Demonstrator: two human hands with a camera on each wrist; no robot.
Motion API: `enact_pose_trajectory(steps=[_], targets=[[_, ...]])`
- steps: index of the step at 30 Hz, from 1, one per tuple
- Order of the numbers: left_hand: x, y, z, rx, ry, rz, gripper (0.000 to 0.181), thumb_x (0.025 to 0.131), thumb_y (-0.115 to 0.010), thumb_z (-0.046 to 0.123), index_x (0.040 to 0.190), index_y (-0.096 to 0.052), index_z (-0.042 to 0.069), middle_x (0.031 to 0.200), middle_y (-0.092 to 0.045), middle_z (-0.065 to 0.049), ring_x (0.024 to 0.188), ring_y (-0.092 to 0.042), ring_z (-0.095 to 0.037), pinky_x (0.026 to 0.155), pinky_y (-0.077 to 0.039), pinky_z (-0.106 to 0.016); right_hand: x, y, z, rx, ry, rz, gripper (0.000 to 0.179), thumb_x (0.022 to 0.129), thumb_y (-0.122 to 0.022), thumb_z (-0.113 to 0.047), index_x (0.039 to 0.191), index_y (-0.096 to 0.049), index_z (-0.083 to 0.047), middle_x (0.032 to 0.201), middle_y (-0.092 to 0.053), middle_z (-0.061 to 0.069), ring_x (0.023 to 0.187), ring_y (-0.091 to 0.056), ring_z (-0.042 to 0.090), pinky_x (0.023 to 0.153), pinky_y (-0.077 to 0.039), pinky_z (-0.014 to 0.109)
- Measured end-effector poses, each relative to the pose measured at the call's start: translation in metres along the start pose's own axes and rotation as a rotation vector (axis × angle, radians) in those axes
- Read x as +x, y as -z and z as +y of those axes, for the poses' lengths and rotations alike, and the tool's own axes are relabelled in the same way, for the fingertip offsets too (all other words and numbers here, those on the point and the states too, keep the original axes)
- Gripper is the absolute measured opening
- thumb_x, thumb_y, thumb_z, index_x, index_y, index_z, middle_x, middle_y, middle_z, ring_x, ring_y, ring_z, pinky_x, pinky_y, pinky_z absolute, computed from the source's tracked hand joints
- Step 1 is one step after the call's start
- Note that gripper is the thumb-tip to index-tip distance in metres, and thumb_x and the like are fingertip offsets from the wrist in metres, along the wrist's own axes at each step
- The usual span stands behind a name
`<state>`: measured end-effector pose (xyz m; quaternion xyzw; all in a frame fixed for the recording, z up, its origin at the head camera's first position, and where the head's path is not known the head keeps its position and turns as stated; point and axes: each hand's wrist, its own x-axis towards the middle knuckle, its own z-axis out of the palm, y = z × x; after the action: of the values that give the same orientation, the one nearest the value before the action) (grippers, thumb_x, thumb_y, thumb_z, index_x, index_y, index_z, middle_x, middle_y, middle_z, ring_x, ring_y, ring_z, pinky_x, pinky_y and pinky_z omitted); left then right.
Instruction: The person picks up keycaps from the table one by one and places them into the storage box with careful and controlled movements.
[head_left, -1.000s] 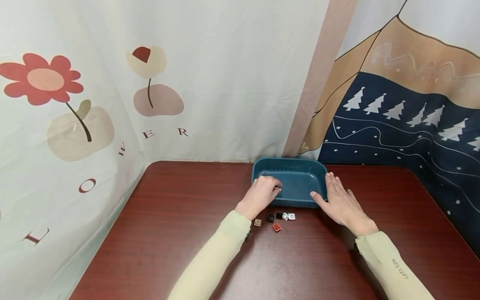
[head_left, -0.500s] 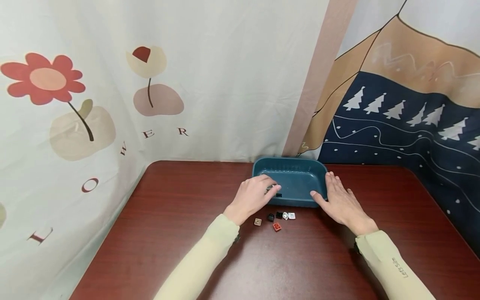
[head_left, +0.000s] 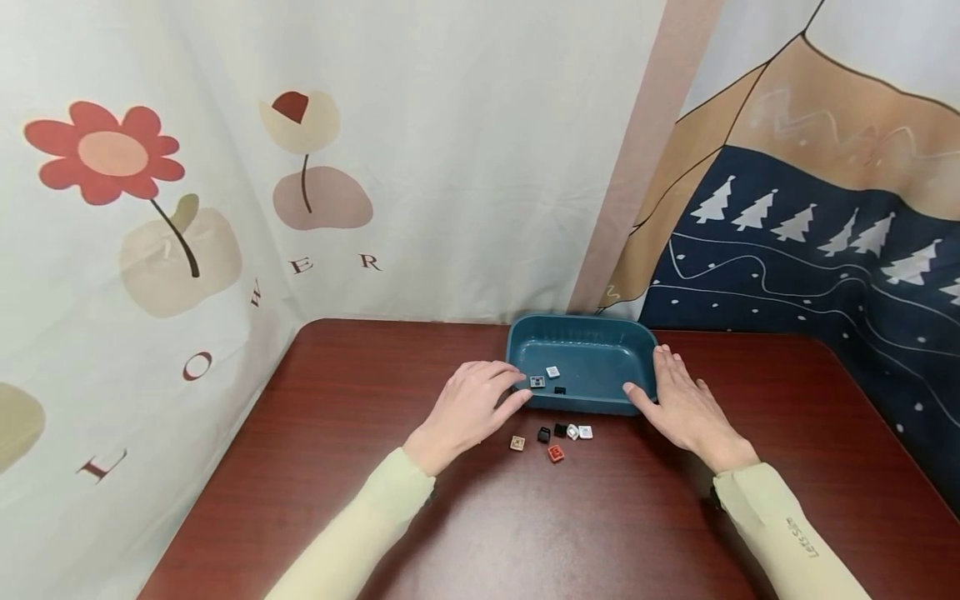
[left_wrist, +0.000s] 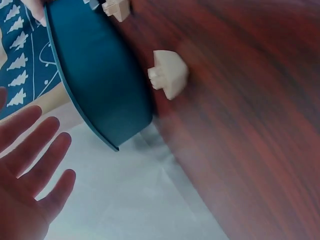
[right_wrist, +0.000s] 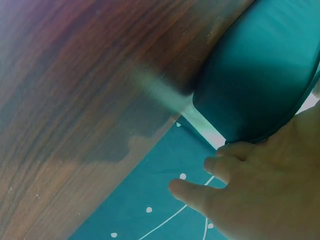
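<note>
A dark teal plastic basin (head_left: pixel 603 367) stands at the table's back edge. On its floor, near the left front, lie a white keycap (head_left: pixel 552 372), a grey-and-black keycap (head_left: pixel 537 382) and a black keycap (head_left: pixel 559 391). My left hand (head_left: pixel 467 407) is just left of the basin's front corner, fingers spread, holding nothing; the left wrist view shows its fingers apart too. Against the basin's right side rests my right hand (head_left: pixel 686 408), fingers extended and thumb over the rim. Its fingers also show beside the basin wall (right_wrist: pixel 250 80) in the right wrist view.
In front of the basin, several loose keycaps lie on the red-brown table (head_left: pixel 360 375): a tan keycap (head_left: pixel 517 443), a red keycap (head_left: pixel 556 453), a white keycap (head_left: pixel 586 432) and black ones. A printed curtain (head_left: pixel 450 167) hangs right behind the table.
My left hand has let go of small keycaps inside the basin and drawn back to the left, out over its front corner. My right hand has stayed at the basin's right side.
</note>
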<state>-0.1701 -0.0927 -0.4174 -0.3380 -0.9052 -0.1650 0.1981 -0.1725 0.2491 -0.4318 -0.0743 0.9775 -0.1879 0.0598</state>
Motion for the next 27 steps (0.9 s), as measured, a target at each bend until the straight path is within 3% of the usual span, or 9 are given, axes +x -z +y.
enact_pose_trajectory(steps=[5, 14, 21, 27], targets=[[-0.016, 0.005, -0.004, 0.021, -0.032, -0.043, 0.034, 0.100, -0.067, 0.040, 0.119, -0.077, 0.014, 0.119, -0.073, -0.001, 0.114, -0.065, -0.024, 0.106, -0.044, -0.048, 0.000, -0.001, 0.000, 0.000, -0.001, -0.003, 0.105, 0.102, -0.036, -0.071, 0.162, -0.003, 0.009, 0.168, -0.002, 0.030, 0.154, -0.007, 0.052, 0.114, -0.012, 0.076], [-0.045, 0.010, -0.007, 0.080, -0.057, -0.181, 0.051, 0.094, -0.072, 0.053, 0.128, -0.073, 0.015, 0.132, -0.067, -0.005, 0.128, -0.058, -0.026, 0.110, -0.040, -0.057, 0.000, -0.001, -0.001, 0.003, -0.005, -0.008, 0.105, 0.102, -0.037, -0.070, 0.162, -0.002, 0.008, 0.168, -0.002, 0.031, 0.154, -0.006, 0.052, 0.114, -0.012, 0.076], [-0.060, 0.011, -0.013, 0.123, -0.089, -0.245, 0.057, 0.092, -0.073, 0.055, 0.132, -0.070, 0.014, 0.135, -0.066, -0.006, 0.128, -0.060, -0.026, 0.105, -0.046, -0.051, -0.001, -0.001, 0.000, 0.005, 0.001, -0.004, 0.104, 0.102, -0.039, -0.069, 0.162, -0.002, 0.009, 0.168, -0.002, 0.031, 0.153, -0.008, 0.053, 0.114, -0.012, 0.077], [-0.068, 0.009, -0.019, 0.106, -0.118, -0.257, 0.050, 0.090, -0.079, 0.045, 0.130, -0.071, 0.015, 0.130, -0.068, -0.007, 0.117, -0.066, -0.025, 0.094, -0.054, -0.045, 0.000, -0.002, 0.001, 0.005, 0.003, -0.007, 0.105, 0.102, -0.038, -0.070, 0.162, -0.002, 0.009, 0.168, -0.002, 0.031, 0.153, -0.007, 0.053, 0.114, -0.011, 0.077]])
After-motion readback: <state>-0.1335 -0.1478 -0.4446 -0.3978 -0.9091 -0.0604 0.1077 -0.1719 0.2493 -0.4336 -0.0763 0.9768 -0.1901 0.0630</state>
